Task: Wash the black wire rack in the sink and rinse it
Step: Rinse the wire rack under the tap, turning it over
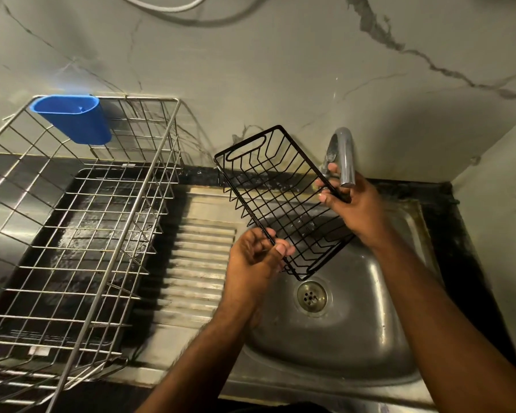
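We hold the black wire rack [276,201] tilted above the sink [340,338], left hand [255,254] pinching its near rim, right hand [355,207] gripping the far rim beside the tap [344,156]. No water visibly runs; we should turn it slowly under the spout, keeping drips over the sink.

Two bare forearms are seen, entering from the lower edge. No sleeves are worn over the visible length of either arm. The left hand [256,257] and right hand [355,210] are ungloved. Short, trimmed fingernails are noted. A dark garment edge is glimpsed at bottom centre.
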`<state>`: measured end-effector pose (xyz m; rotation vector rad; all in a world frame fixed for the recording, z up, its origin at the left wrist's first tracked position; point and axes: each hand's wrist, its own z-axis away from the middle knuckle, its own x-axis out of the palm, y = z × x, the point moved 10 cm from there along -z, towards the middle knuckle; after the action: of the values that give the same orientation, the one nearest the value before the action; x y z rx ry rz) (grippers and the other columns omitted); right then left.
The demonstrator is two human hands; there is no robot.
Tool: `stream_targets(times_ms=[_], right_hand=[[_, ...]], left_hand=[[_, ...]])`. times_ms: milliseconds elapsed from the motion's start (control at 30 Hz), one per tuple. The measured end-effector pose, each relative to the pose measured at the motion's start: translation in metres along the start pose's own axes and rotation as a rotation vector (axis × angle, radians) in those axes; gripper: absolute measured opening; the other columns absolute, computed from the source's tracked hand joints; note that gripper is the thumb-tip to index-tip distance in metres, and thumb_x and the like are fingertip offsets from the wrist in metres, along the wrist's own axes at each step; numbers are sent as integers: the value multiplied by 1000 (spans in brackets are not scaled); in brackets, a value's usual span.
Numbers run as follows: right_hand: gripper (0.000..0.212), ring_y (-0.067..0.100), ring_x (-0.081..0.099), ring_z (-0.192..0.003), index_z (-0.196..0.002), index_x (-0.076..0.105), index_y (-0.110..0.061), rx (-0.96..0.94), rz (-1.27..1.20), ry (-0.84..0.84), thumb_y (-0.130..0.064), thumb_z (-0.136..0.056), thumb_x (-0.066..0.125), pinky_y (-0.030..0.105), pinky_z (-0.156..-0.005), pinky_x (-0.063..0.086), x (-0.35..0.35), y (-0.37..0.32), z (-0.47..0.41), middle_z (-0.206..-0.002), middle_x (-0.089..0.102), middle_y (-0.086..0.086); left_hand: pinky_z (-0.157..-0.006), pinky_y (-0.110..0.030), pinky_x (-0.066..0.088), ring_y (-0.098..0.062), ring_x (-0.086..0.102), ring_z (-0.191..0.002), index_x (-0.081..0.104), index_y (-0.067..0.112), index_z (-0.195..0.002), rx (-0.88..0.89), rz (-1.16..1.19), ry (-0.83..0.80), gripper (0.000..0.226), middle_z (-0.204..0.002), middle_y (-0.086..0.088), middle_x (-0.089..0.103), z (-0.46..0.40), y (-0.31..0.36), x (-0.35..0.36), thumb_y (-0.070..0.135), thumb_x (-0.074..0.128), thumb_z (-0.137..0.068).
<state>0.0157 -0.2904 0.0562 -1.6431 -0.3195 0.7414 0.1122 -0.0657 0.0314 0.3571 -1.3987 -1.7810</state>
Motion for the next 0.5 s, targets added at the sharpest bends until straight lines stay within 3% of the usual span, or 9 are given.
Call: stream_targets(times_ms=[167,267,367,500], right_hand=[[71,25,67,-113,-144,47,-21,-1,-79,-46,0,-83,76,49,-97,55,7,1,-4,-121,71,4],[73,30,63,-118,-148,41,-16,5,-170,-118,2,-86,72,43,-96,56,14,0,-1,-127,68,8],[53,25,59,-126,-149,39,-12,-9,-264,-184,-2,-99,52,32,-94,51,15,-3,1,-135,64,9],[54,39,51,-132,-149,40,-4,-14,-369,-213,-2,-97,27,36,-86,43,12,0,1,-141,57,18]], left_hand=[[-86,-43,56,-25,76,-99,58,14,-110,-18,24,23,18,-92,-2,76,-2,-3,-3,2,63,-97],[-83,-39,59,-23,76,-93,57,14,-107,-29,66,29,17,-90,-3,74,-4,-3,-4,-1,58,-99],[-77,-35,61,-21,76,-90,57,15,-105,-27,90,39,18,-87,-2,73,-6,0,-6,-2,58,-99],[-78,-36,60,-20,76,-93,58,13,-108,-19,73,39,17,-91,-2,73,-6,6,-5,0,59,-98]])
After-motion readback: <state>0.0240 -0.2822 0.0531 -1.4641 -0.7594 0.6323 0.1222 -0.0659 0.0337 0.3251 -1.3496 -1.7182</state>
